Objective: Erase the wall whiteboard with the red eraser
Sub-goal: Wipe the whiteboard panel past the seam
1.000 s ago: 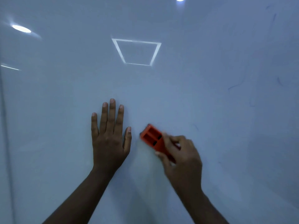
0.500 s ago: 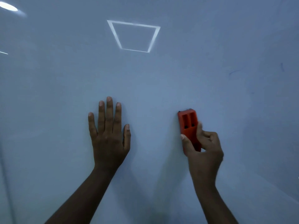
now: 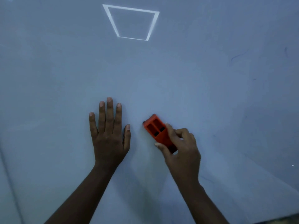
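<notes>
The wall whiteboard point(image 3: 178, 78) fills the head view, pale and glossy. My right hand point(image 3: 181, 149) grips the red eraser point(image 3: 155, 126) by its lower end, thumb on one side and fingers curled over the other. The eraser lies against the board, tilted up to the left, its two dark slots facing me. My left hand point(image 3: 110, 135) rests flat on the board just left of the eraser, fingers straight and pointing up. A narrow gap separates its thumb from the eraser.
Faint dark marker traces point(image 3: 237, 56) remain at the upper right of the board, and a short one point(image 3: 206, 178) at the lower right. A square ceiling light reflection point(image 3: 131, 22) shows near the top. The board's bottom edge point(image 3: 278, 219) appears at the lower right corner.
My right hand swept the eraser to the right and upright, then back left with a leftward tilt. My left hand stayed flat on the board.
</notes>
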Tool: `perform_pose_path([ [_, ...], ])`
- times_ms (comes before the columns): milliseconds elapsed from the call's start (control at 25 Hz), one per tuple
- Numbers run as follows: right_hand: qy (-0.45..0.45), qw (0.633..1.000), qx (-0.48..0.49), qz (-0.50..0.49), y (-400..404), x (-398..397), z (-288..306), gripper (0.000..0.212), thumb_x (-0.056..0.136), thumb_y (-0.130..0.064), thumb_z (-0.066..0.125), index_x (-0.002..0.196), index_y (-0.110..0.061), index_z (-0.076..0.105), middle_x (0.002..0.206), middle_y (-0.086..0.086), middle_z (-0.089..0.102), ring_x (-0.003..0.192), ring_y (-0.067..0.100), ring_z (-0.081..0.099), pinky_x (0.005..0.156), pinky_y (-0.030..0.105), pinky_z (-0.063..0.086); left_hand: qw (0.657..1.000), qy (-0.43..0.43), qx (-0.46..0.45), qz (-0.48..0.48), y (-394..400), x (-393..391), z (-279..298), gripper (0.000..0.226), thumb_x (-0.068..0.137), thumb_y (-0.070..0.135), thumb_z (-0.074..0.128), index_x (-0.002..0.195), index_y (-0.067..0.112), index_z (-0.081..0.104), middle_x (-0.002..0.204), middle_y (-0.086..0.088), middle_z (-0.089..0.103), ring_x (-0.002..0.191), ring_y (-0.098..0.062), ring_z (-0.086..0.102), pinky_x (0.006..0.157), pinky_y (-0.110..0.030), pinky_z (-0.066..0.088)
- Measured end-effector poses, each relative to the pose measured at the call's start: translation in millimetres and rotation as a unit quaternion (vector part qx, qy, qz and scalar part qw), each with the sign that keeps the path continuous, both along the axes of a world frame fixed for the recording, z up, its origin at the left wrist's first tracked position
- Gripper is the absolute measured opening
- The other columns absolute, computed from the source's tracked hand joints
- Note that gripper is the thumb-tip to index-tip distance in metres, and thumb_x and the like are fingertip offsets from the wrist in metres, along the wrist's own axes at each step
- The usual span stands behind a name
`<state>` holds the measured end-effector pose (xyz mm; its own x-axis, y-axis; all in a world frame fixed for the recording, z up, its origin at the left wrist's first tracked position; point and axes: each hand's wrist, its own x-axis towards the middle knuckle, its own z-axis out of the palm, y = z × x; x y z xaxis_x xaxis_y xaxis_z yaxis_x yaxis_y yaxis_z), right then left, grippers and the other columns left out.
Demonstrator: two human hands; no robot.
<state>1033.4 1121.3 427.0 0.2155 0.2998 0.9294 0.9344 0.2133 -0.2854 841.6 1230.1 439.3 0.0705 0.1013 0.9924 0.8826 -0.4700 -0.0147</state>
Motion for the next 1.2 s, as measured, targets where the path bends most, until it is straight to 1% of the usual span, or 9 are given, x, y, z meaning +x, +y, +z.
perform_pose_path([
  [160,0.218,0.975,0.01,0.035,-11.3,53.4,-8.7,0.066,0.079,-0.039,0.087,0.14,-0.025,0.064,0.101,-0.006,0.056,0.09,0.011,0.066,0.078,0.04,0.061,1.0,0.007,-0.001,0.0,0.2,-1.2,-12.1,0.064,0.111,0.032,0.044,0.166,0.005,0.026,0.174,-0.021,0.019,0.163,-0.037,0.015,0.131,-0.059,0.011],
  [320,0.356,0.933,0.021,0.037,-23.3,62.8,-44.0,0.06,0.084,-0.04,0.078,0.136,-0.014,0.064,0.105,0.004,0.057,0.091,-0.008,0.06,0.076,0.007,0.054,1.0,0.002,-0.013,0.004,-1.2,2.2,-22.2,0.066,0.111,0.031,0.044,0.167,0.006,0.022,0.174,-0.02,0.017,0.164,-0.035,0.012,0.131,-0.06,0.01],
  [400,0.38,0.924,0.021,0.032,-21.1,57.3,-49.2,0.051,0.087,-0.038,0.078,0.13,-0.015,0.066,0.105,0.006,0.056,0.091,-0.001,0.061,0.074,0.007,0.053,1.0,-0.004,-0.014,0.002,-2.6,5.3,-26.4,0.065,0.111,0.031,0.044,0.168,0.006,0.022,0.174,-0.02,0.018,0.164,-0.035,0.012,0.131,-0.06,0.009],
  [520,0.32,0.947,0.009,0.005,-8.7,31.6,-47.0,0.056,0.085,-0.048,0.074,0.127,-0.011,0.069,0.1,0.003,0.052,0.087,0.022,0.06,0.079,0.037,0.057,1.0,-0.013,-0.02,0.002,-3.9,9.0,-32.4,0.065,0.111,0.031,0.044,0.168,0.007,0.022,0.174,-0.019,0.017,0.164,-0.035,0.012,0.131,-0.06,0.009],
  [720,0.04,0.997,-0.066,-0.027,4.2,-43.2,-93.9,0.059,0.091,-0.038,0.075,0.144,-0.016,0.058,0.106,0.003,0.054,0.091,0.023,0.052,0.071,0.037,0.05,1.0,-0.009,-0.022,-0.012,-3.2,10.1,-44.9,0.064,0.112,0.031,0.041,0.168,0.007,0.022,0.175,-0.017,0.013,0.164,-0.032,0.008,0.131,-0.059,0.007],
  [920,-0.019,0.995,-0.093,-0.025,-4.6,-30.4,-127.3,0.059,0.09,-0.044,0.073,0.143,-0.021,0.059,0.105,0.003,0.058,0.088,0.023,0.056,0.067,0.04,0.053,1.0,0.014,-0.013,-0.008,-2.2,4.5,-59.6,0.064,0.111,0.029,0.043,0.167,0.006,0.023,0.177,-0.013,0.007,0.164,-0.032,0.008,0.131,-0.058,0.008],
  [1000,0.065,0.995,-0.07,-0.012,-8.1,-6.8,-112.6,0.057,0.089,-0.043,0.075,0.139,-0.018,0.064,0.104,0.001,0.056,0.09,0.023,0.058,0.07,0.039,0.055,1.0,0.02,-0.008,-0.006,-2.0,3.0,-65.2,0.063,0.111,0.028,0.045,0.167,0.006,0.025,0.178,-0.011,0.004,0.164,-0.032,0.009,0.131,-0.057,0.008],
  [1080,0.228,0.973,-0.021,0.024,-11.7,25.5,-86.6,0.055,0.088,-0.035,0.081,0.136,-0.013,0.066,0.1,-0.001,0.053,0.089,0.01,0.06,0.073,0.036,0.059,1.0,0.023,-0.007,-0.004,-2.4,2.7,-69.7,0.064,0.111,0.028,0.046,0.167,0.006,0.025,0.178,-0.01,0.004,0.164,-0.031,0.008,0.131,-0.057,0.007],
  [1200,0.355,0.931,0.036,0.073,-18.6,65.1,-68.8,0.057,0.085,-0.023,0.084,0.137,-0.009,0.064,0.1,0.004,0.053,0.087,-0.009,0.06,0.071,0.014,0.057,1.0,0.024,-0.014,-0.006,-2.2,3.4,-76.7,0.065,0.111,0.028,0.046,0.167,0.006,0.024,0.177,-0.011,0.005,0.165,-0.031,0.007,0.131,-0.058,0.007],
])
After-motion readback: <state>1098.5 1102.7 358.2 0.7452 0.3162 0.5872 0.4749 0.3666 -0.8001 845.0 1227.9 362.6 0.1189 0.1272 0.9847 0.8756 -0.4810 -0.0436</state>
